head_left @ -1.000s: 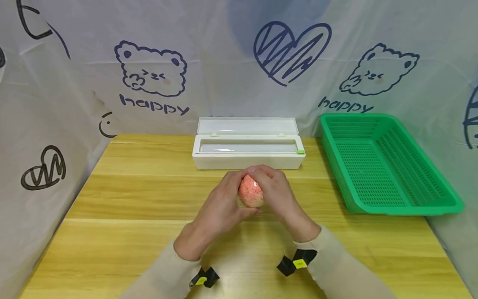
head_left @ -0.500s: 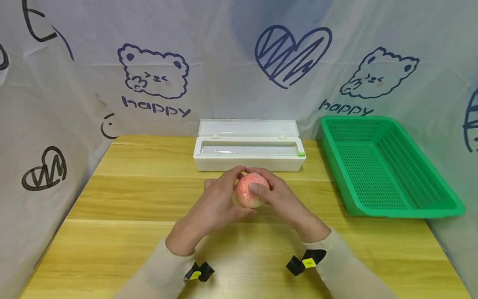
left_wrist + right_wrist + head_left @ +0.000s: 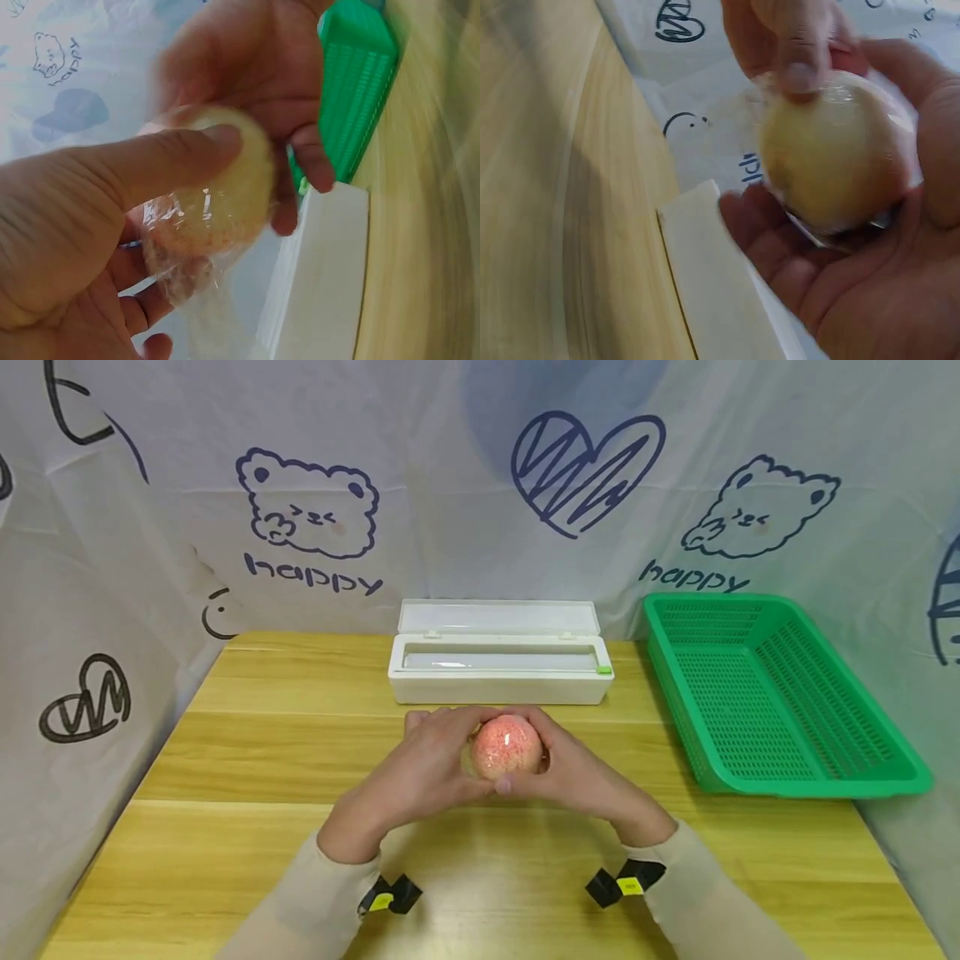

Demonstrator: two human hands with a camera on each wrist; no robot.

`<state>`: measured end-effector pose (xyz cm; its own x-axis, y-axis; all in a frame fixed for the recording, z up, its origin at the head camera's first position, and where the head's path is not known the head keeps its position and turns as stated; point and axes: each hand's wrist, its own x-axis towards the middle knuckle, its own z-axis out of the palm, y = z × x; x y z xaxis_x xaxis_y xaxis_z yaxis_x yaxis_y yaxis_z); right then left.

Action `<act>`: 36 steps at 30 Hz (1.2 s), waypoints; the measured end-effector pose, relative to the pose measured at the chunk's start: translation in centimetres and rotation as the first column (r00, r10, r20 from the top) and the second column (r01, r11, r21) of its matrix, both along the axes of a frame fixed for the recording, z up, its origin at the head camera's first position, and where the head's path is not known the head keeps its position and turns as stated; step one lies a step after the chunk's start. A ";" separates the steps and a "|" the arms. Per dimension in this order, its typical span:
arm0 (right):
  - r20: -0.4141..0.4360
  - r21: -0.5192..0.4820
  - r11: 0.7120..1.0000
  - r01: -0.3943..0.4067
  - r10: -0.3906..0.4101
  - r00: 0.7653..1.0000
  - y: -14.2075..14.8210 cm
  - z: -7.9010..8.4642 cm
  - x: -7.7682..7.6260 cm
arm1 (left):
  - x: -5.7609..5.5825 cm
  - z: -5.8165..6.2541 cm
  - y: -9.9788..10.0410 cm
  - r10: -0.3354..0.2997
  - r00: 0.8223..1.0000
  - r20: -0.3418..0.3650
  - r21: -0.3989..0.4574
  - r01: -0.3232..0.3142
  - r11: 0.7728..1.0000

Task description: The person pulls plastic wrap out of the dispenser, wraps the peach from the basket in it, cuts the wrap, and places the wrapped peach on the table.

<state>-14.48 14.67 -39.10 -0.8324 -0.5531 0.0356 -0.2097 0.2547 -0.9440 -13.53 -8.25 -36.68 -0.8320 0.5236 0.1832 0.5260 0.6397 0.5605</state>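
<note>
Between my two hands is a peach (image 3: 507, 746), pink-red on top and pale yellow on another side, wrapped in clear cling film. My left hand (image 3: 416, 772) grips it from the left, its thumb pressed over the pale side in the left wrist view. Loose cling film (image 3: 214, 315) trails from the peach there, close to the curled left fingers. From the right, my right hand (image 3: 581, 777) curls round the fruit, with the thumb along its near side. In the right wrist view, the film shines on the peach (image 3: 832, 161). Both hands are held above the wooden table.
Behind the hands stands a white cling film dispenser (image 3: 501, 687) with its lid up, a roll inside and a green slider at its right end. A green plastic basket (image 3: 693, 727) is at the right. A printed cloth (image 3: 450, 485) hangs behind the table (image 3: 262, 760).
My right thumb has moved from the top of the peach down to its near side, showing more of the pink top. The wrists have spread apart slightly.
</note>
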 end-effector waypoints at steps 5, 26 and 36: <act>0.010 -0.025 0.998 0.054 -0.054 0.998 0.3 -0.5 0.0 | -0.2 0.2 -1.1 0.010 0.999 -0.040 0.023 -0.009 1.000; 0.070 -0.169 0.964 0.208 -0.198 0.978 0.2 -2.7 2.1 | -1.5 0.2 -2.6 0.321 0.905 0.281 0.376 -0.411 0.830; 0.183 -0.109 0.935 0.336 -0.313 0.932 -0.3 -4.2 3.2 | -1.5 1.1 -2.7 0.370 0.892 0.259 0.460 -0.451 0.765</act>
<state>-11.26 14.42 -43.33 -0.9664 -0.2507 -0.0567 0.0191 0.1499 -0.9885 -15.05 -10.97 -35.62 -0.9835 -0.0037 0.1810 0.1654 0.3889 0.9063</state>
